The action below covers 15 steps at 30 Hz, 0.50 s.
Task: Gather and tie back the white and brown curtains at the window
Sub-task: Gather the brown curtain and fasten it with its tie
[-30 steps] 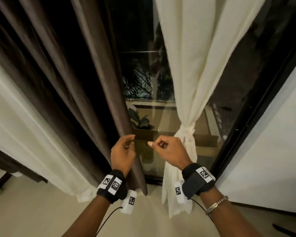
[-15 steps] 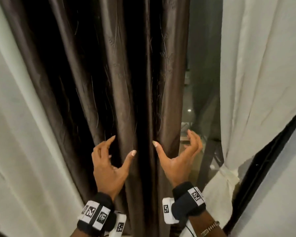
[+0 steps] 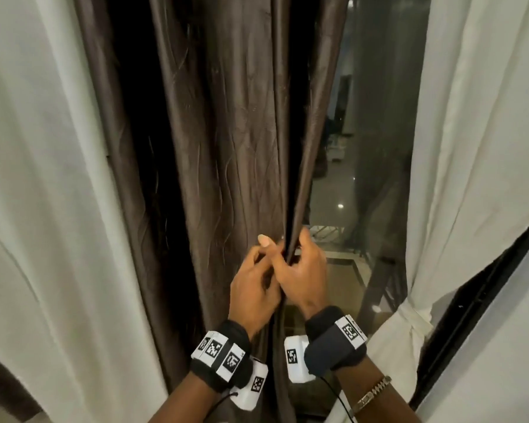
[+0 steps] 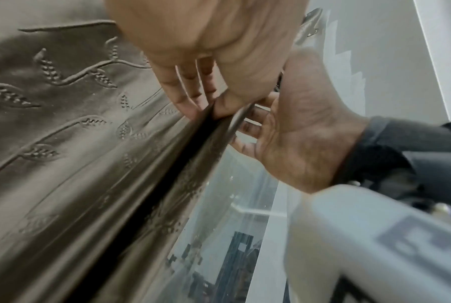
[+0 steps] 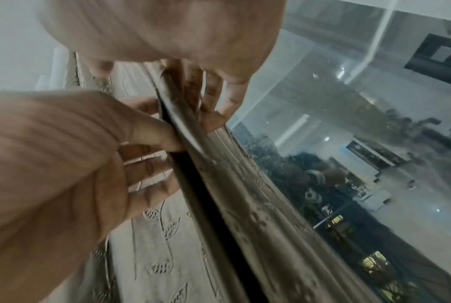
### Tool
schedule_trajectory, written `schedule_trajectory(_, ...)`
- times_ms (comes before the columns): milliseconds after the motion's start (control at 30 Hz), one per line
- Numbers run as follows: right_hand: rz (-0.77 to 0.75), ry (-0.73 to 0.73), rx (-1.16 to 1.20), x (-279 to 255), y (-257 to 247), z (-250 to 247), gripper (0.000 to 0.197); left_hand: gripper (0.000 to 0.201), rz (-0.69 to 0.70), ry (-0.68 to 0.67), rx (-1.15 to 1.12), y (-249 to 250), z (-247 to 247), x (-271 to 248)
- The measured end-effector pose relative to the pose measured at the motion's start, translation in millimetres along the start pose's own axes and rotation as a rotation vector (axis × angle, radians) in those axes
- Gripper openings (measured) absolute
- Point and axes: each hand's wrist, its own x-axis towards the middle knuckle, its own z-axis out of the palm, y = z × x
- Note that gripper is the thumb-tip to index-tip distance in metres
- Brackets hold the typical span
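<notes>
Now both hands, left [image 3: 252,288] and right [image 3: 303,274], have fingers pinching a fold of the brown curtain [image 3: 242,132]; gathering is underway, and next more pleats likely need bunching.

You are wearing a black wristband [image 3: 217,358] on your left wrist, its white panels showing black square code markers. A white camera module [image 3: 251,387] is hanging beneath it, trailing a thin black cable [image 3: 217,403]. Your right wrist is carrying a matching black band [image 3: 333,346] and white module [image 3: 297,358], with a metal link bracelet [image 3: 371,395] sitting behind it.
</notes>
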Motion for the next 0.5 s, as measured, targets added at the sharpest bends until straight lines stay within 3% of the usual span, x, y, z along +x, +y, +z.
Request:
schedule_trajectory(67, 0.031, 0.025, -0.106, 10.7, -0.2, -6.5, 0.026, 0.043, 0.058, 0.037, 0.023, -0.3, -7.2, -1.6)
schedule_trajectory(133, 0.093, 0.023, -0.196, 21.4, 6.5, -13.0, 0.029, 0.042, 0.053, 0.250, 0.046, -5.7, -20.6, 0.3)
schedule_trajectory(200, 0.118, 0.017, -0.228, 28.6, 16.6, -17.3, 0.034, 0.056, -0.114, 0.524, 0.049, -17.3, -36.9, 9.1)
schedule_trajectory(267, 0.110, 0.028, -0.234, 34.4, 25.8, -19.8, 0.035, 0.080, -0.267, 0.684, 0.109, -30.8, -53.4, 23.5)
schedule_trajectory(300, 0.108, 0.031, -0.228, 36.3, 27.1, -20.0, 0.035, 0.084, -0.292, 0.695, 0.149, -36.9, -59.7, 28.7)
schedule_trajectory(367, 0.120, 0.032, -0.227, 38.8, 27.2, -16.8, 0.036, 0.066, -0.297, 0.615, 0.090, -43.0, -66.1, 35.4)
schedule_trajectory(433, 0.120, 0.055, -0.237, 37.2, 22.3, -10.8, 0.038, 0.039, -0.211, 0.521, 0.018, -34.6, -64.5, 35.0)
schedule_trajectory(500, 0.051, 0.106, -0.224, 28.4, 14.6, -2.6, 0.027, 0.030, -0.071, 0.482, 0.093, -20.0, -52.8, 29.1)
